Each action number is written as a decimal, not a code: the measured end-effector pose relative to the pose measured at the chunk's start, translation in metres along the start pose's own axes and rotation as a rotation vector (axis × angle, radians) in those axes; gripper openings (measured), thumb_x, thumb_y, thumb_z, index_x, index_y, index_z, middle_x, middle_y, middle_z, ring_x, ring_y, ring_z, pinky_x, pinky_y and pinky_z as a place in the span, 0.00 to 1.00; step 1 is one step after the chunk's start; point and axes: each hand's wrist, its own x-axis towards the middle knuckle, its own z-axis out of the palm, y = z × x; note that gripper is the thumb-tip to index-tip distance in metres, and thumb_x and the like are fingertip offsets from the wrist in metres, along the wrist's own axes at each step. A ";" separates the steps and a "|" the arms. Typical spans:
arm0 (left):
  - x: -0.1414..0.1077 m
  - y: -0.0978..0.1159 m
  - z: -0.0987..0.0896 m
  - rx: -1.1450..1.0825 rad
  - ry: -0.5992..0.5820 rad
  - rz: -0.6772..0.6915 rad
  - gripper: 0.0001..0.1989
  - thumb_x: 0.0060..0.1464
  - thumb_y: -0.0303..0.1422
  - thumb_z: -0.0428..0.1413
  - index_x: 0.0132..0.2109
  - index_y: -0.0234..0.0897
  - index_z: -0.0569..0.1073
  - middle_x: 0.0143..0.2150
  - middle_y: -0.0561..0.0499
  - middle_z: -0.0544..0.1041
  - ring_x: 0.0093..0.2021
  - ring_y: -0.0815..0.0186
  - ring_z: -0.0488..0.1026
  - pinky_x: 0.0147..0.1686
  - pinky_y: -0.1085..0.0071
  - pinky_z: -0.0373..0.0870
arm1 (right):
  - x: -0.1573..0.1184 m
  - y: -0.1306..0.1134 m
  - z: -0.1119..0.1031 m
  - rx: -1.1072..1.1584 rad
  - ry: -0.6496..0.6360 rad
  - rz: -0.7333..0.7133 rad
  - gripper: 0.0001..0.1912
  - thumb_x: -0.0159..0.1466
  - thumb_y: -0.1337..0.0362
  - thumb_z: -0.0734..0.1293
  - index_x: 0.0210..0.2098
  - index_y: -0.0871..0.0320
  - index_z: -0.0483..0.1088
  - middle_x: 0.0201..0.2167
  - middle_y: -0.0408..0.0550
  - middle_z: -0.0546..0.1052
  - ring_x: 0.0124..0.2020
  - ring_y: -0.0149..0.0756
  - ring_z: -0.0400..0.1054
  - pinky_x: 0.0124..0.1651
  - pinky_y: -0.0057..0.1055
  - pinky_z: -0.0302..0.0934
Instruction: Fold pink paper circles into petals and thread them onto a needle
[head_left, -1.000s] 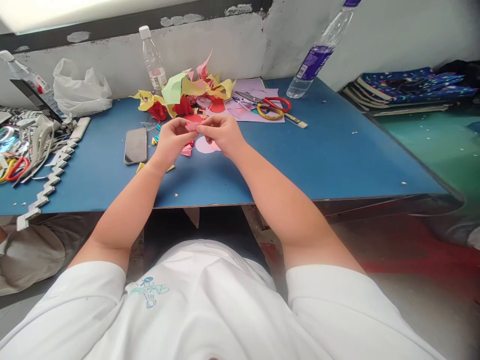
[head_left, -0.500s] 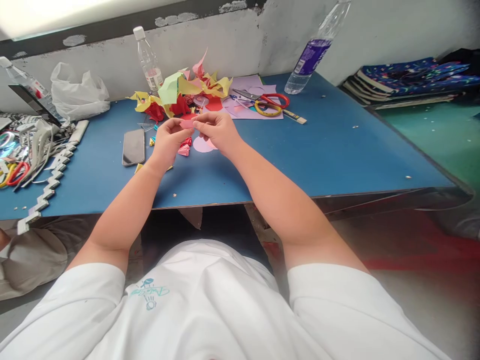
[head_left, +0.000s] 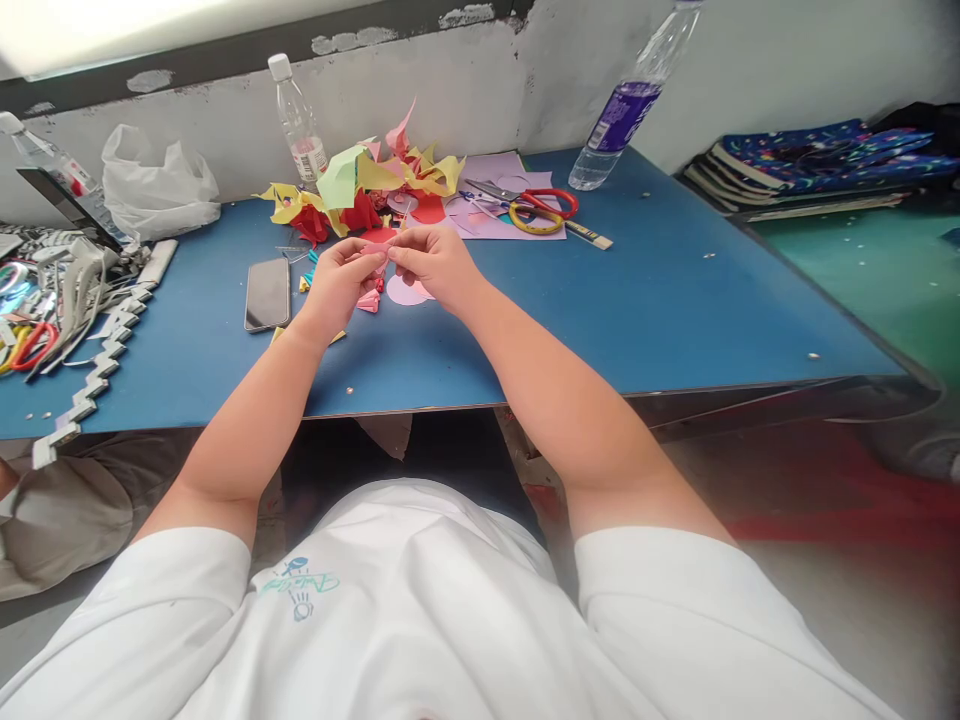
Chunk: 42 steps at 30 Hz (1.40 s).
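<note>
Between my two hands is a small piece of pink paper [head_left: 374, 250], largely covered by the fingers. My left hand [head_left: 341, 277] pinches it from the left with thumb and forefinger. From the right, my right hand [head_left: 433, 262] pinches its other edge, the fingertips of both hands almost meeting. Below the hands on the blue table lie small folded pink papers [head_left: 368, 301] and a lilac paper circle [head_left: 406, 290]. Just beyond the fingers, crumpled yellow, red and green paper [head_left: 358, 185] forms a heap.
Left of my left hand lies a phone [head_left: 268, 295]. Red-and-yellow scissors [head_left: 541, 208] rest on lilac sheets at the back, near a tilted bottle [head_left: 624, 118]. Another bottle [head_left: 295, 120] and a white plastic bag [head_left: 157, 182] stand by the wall. A folded paper chain [head_left: 97, 375] runs along the left.
The pink paper shows less between my fingers than before, its visible part now smaller. Both hands keep nearly the same place.
</note>
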 end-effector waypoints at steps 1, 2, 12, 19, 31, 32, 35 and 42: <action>0.000 0.000 0.000 0.006 0.006 -0.007 0.24 0.55 0.42 0.87 0.37 0.44 0.79 0.32 0.54 0.81 0.34 0.64 0.79 0.38 0.65 0.78 | 0.000 0.000 0.001 -0.005 0.006 0.004 0.10 0.73 0.59 0.86 0.41 0.52 0.84 0.30 0.41 0.80 0.33 0.35 0.74 0.34 0.30 0.72; 0.001 -0.001 -0.001 0.010 0.012 -0.013 0.23 0.56 0.41 0.86 0.37 0.43 0.79 0.32 0.54 0.80 0.33 0.65 0.79 0.37 0.65 0.77 | 0.000 0.001 0.001 -0.012 0.009 0.010 0.09 0.73 0.60 0.85 0.41 0.52 0.84 0.31 0.41 0.80 0.33 0.35 0.74 0.34 0.30 0.72; 0.008 -0.011 -0.004 -0.004 0.005 0.008 0.25 0.54 0.39 0.87 0.33 0.40 0.77 0.32 0.54 0.79 0.32 0.70 0.76 0.36 0.71 0.78 | 0.002 0.007 0.000 -0.067 0.040 0.017 0.04 0.75 0.64 0.82 0.44 0.51 0.86 0.36 0.43 0.84 0.35 0.36 0.75 0.35 0.33 0.73; 0.007 -0.014 -0.006 0.035 0.002 0.023 0.26 0.51 0.42 0.88 0.37 0.44 0.78 0.32 0.55 0.79 0.33 0.63 0.81 0.37 0.63 0.79 | 0.002 0.006 0.001 -0.072 0.030 0.042 0.07 0.75 0.62 0.83 0.42 0.52 0.83 0.30 0.41 0.79 0.33 0.37 0.75 0.36 0.34 0.73; 0.000 -0.006 -0.002 -0.020 0.010 -0.028 0.29 0.45 0.40 0.89 0.35 0.43 0.76 0.36 0.54 0.83 0.42 0.62 0.87 0.48 0.65 0.85 | -0.001 0.003 0.001 -0.086 0.004 0.051 0.10 0.68 0.61 0.87 0.40 0.52 0.85 0.33 0.43 0.84 0.35 0.37 0.75 0.35 0.34 0.72; 0.001 -0.006 -0.001 -0.028 0.017 -0.026 0.28 0.44 0.39 0.89 0.35 0.42 0.76 0.35 0.54 0.83 0.41 0.63 0.87 0.47 0.67 0.85 | -0.001 0.002 0.001 -0.090 0.001 0.046 0.10 0.67 0.62 0.88 0.40 0.52 0.85 0.34 0.43 0.85 0.35 0.38 0.75 0.35 0.34 0.73; 0.000 -0.006 0.001 -0.026 0.037 -0.019 0.28 0.44 0.38 0.89 0.35 0.42 0.77 0.35 0.55 0.82 0.40 0.65 0.87 0.46 0.69 0.85 | -0.002 0.001 0.001 -0.092 0.005 0.022 0.12 0.64 0.65 0.89 0.40 0.53 0.85 0.34 0.43 0.86 0.37 0.38 0.77 0.40 0.35 0.76; -0.004 -0.004 0.003 0.040 0.035 0.047 0.31 0.42 0.41 0.91 0.38 0.43 0.77 0.37 0.53 0.85 0.42 0.60 0.88 0.49 0.62 0.88 | -0.003 -0.002 0.001 -0.113 0.021 0.014 0.13 0.68 0.66 0.89 0.39 0.52 0.83 0.36 0.44 0.87 0.36 0.38 0.79 0.44 0.38 0.80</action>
